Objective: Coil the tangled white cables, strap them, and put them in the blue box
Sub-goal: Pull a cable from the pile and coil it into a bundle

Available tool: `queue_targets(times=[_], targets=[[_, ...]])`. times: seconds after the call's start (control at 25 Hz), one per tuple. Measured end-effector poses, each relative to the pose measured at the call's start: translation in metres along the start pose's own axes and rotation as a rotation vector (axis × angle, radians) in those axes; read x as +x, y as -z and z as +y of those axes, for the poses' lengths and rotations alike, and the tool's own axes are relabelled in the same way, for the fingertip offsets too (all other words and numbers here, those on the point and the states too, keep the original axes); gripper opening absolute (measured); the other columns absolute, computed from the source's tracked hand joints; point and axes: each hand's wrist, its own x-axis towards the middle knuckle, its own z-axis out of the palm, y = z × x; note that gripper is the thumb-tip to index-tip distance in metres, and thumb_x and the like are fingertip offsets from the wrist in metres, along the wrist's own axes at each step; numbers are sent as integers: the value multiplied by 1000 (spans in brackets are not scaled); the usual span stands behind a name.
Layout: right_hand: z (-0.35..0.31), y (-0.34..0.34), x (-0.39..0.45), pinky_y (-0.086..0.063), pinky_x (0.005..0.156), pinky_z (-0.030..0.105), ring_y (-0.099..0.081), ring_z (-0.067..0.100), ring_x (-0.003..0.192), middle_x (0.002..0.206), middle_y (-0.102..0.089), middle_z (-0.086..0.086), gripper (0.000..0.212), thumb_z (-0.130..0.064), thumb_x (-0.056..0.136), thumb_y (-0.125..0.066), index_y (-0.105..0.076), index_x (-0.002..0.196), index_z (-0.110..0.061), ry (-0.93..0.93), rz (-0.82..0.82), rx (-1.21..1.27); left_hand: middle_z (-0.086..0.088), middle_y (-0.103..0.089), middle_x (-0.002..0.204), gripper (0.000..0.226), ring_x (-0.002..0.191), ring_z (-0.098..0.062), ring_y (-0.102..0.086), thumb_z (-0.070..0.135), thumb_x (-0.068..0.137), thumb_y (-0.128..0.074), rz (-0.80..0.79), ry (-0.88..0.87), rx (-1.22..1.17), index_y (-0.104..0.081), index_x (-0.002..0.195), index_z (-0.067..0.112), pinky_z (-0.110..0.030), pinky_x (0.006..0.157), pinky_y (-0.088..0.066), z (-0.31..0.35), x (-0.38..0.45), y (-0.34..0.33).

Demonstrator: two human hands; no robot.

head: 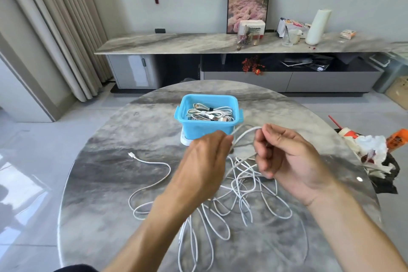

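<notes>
Tangled white cables (242,196) sprawl on table (99,183) nearest me: light, limp, snag-prone. My left hand (205,161) and right hand (284,157) each pinch one raised strand; I'd grip near plug (131,154). Blue box (208,117) beyond, holding coils

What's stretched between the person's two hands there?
In the head view, a white cable spans from the left hand to the right hand, just before the blue box.

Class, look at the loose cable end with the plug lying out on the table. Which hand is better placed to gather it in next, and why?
Probably the left hand. The plug end lies on its side of the table, with bare surface between them. The right hand would have to cross over the tangled cables.
</notes>
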Motion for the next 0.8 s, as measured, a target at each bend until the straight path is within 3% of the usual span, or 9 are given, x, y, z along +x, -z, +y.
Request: queue_targets(times=[0.2, 0.36, 0.48, 0.6, 0.64, 0.72, 0.8], targets=[[6, -3, 5, -46, 40, 26, -56, 20, 45, 60, -56, 10, 21, -19, 86, -53, -63, 72, -6, 85, 77, 96, -9, -62, 63, 53, 53, -5, -43, 46, 99, -44, -276, 160, -501, -60, 81, -1, -19, 54, -34, 9, -1, -1], [6, 0, 5, -45, 40, 27, -54, 22, 43, 66, -63, 15, 19, -15, 84, -59, -67, 70, -4, 152, 182, -98, 4, -46, 56, 50, 51, -8, -35, 48, 92, -46, -343, 166, -455, -60, 84, 0, -25, 52, -30, 9, -3, -6], [11, 5, 8, -39, 41, 25, -49, 17, 42, 68, -67, 3, 23, -9, 92, -61, -72, 72, -7, 283, 329, -305, 8, -43, 57, 44, 55, -10, -35, 49, 92, -42, -343, 253, -486, -64, 84, 11, -27, 54, -30, 6, -2, -7], [18, 11, 13, -46, 53, 30, -57, 13, 60, 83, -67, -8, 9, -24, 89, -70, -76, 87, -17, 527, 446, -682, 8, -45, 59, 43, 57, -13, -37, 48, 95, -37, -249, 191, -396, -52, 75, 13, -33, 56, -32, 4, -5, -8], [21, 11, 13, -50, 58, 32, -62, 14, 69, 93, -68, -8, 14, -32, 87, -72, -74, 96, -22, 540, 464, -727, 4, -47, 59, 44, 57, -15, -39, 47, 98, -34, -200, 127, -290, -47, 73, 12, -37, 56, -35, 4, -8, -10], [23, 4, 12, -55, 64, 30, -69, 15, 80, 105, -71, -3, 38, -42, 83, -73, -66, 114, -22, 350, 406, -532, -2, -50, 60, 43, 57, -18, -43, 45, 100, -31, -132, 43, -139, -42, 72, 14, -42, 59, -38, 8, -14, -14], [22, -7, 10, -57, 67, 29, -71, 20, 79, 97, -75, 9, 41, -40, 85, -62, -64, 116, -14, 113, 228, -106, 1, -50, 59, 40, 58, -17, -48, 44, 100, -33, -159, 50, -153, -43, 72, 18, -40, 60, -42, 11, -16, -17]])
